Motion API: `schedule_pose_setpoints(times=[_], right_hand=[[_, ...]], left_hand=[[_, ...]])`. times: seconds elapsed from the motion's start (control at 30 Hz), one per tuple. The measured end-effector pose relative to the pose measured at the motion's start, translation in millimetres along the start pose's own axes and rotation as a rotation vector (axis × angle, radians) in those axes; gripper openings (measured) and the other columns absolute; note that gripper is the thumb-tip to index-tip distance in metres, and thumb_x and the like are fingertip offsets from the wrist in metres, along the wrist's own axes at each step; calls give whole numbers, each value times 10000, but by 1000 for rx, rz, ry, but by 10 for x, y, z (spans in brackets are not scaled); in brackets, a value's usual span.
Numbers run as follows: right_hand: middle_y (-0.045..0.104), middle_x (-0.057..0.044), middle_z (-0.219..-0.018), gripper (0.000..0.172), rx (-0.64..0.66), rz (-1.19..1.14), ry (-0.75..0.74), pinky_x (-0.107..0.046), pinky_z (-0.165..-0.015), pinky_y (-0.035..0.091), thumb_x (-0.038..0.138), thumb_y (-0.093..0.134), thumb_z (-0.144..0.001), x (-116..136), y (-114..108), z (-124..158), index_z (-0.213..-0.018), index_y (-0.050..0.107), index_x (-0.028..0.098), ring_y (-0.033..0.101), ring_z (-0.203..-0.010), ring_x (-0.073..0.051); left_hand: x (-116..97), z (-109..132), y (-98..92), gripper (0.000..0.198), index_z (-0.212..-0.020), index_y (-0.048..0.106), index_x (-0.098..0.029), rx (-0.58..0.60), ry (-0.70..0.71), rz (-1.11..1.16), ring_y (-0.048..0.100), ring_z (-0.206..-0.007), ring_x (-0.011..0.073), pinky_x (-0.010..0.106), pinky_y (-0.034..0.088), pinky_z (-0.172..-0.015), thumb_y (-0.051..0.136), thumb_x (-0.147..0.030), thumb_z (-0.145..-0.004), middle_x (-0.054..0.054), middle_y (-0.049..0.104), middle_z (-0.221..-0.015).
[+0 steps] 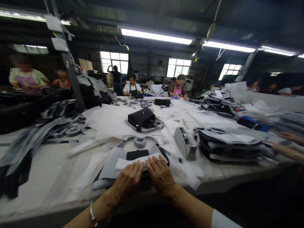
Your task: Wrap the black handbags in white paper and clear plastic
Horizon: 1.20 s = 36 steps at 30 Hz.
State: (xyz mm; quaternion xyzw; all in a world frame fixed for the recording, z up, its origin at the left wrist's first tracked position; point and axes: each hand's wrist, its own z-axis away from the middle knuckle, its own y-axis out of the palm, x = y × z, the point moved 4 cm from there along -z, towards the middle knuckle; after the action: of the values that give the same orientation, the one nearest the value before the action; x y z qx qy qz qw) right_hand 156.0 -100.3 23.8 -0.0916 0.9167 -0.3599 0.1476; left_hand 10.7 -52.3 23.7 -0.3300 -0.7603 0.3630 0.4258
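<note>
At the front of the table, a dark handbag (165, 160) lies partly under a light grey sheet (108, 167). Across the sheet is a folded strip of white paper (122, 162), with a black band (137, 154) just beyond it. My left hand (130, 177) and my right hand (159, 172) are side by side, fingers bent over the near edge of the white paper, gripping it. Both thumbs are out of sight. A wrapped coil of strap (139, 142) sits behind the bag. Farther back, a black handbag (142, 118) rests on pale paper.
A grey tape dispenser (185, 143) stands right of my hands, beside a stack of wrapped dark bags (228, 144). Another person's hands (288, 147) reach in at the right edge. Plastic-wrapped straps (35, 142) cover the left side, near a metal post (70, 63). Co-workers sit across the table.
</note>
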Motion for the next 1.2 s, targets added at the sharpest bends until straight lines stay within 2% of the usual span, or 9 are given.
schedule_pose_setpoints(times=[0.37,0.57,0.73,0.8,0.87,1.0,1.1,1.17,1.2], right_hand=[[677,-67,-866,147,116,-94,-66,-367,-736,475,114,451,-947,-18,55,-213,-979,587,162,617,-769,-228],[691,-89,-1199,301,-82,-294,-81,-447,-1092,390,219,521,-953,-168,-570,-131,-1247,566,171,594,-1167,-244],[721,-43,-953,237,-237,-321,247,-361,-885,528,77,535,-921,-815,-944,537,-1069,629,238,676,-946,-210],[713,-59,-974,199,-215,-246,409,-354,-817,555,162,565,-932,-1110,-818,765,-1109,623,232,685,-916,-227],[682,-108,-1147,362,-141,-174,528,-395,-859,560,253,580,-926,-1349,-551,856,-1283,549,200,668,-1035,-267],[612,-181,-1289,642,60,-138,554,-464,-939,523,265,646,-837,-1616,120,659,-1424,432,118,592,-1197,-329],[710,-152,-1000,376,191,-164,594,-412,-800,553,191,705,-755,-1751,462,452,-1123,661,125,687,-957,-317],[702,-93,-773,64,251,-198,632,-358,-666,540,170,688,-754,-1819,537,347,-817,695,173,696,-752,-276],[686,-71,-709,60,271,-218,644,-336,-621,521,176,668,-772,-1836,525,297,-714,669,190,685,-688,-255]], left_hand=[[-1,1,39,460,-1217,596,-144,-229,-97,-159,672,-973,231,369,517,-867,368,28,-857,106,705,-1118],[190,25,-127,460,-1241,552,-149,-376,-101,-27,675,-921,200,311,524,-819,360,-1,-850,83,716,-1076],[369,94,-213,569,-1278,530,-155,-367,-206,41,687,-912,212,315,540,-806,403,-34,-736,81,712,-1113],[416,97,-253,560,-1272,533,-153,-378,-237,44,693,-875,217,317,550,-779,419,-57,-733,82,716,-1091],[446,94,-286,536,-1263,539,-156,-392,-257,40,698,-841,216,315,557,-758,427,-75,-745,78,722,-1066],[476,124,-298,527,-1270,545,-167,-388,-263,42,709,-849,211,299,567,-754,431,-89,-762,70,727,-1069],[534,178,-301,517,-1277,549,-178,-380,-288,43,718,-875,208,288,571,-765,432,-95,-781,65,727,-1080],[615,208,-337,465,-1264,557,-190,-390,-344,52,725,-886,209,281,574,-759,436,-126,-819,61,728,-1078],[664,219,-367,425,-1251,562,-198,-403,-374,66,728,-886,207,274,574,-754,439,-153,-846,56,729,-1073]])
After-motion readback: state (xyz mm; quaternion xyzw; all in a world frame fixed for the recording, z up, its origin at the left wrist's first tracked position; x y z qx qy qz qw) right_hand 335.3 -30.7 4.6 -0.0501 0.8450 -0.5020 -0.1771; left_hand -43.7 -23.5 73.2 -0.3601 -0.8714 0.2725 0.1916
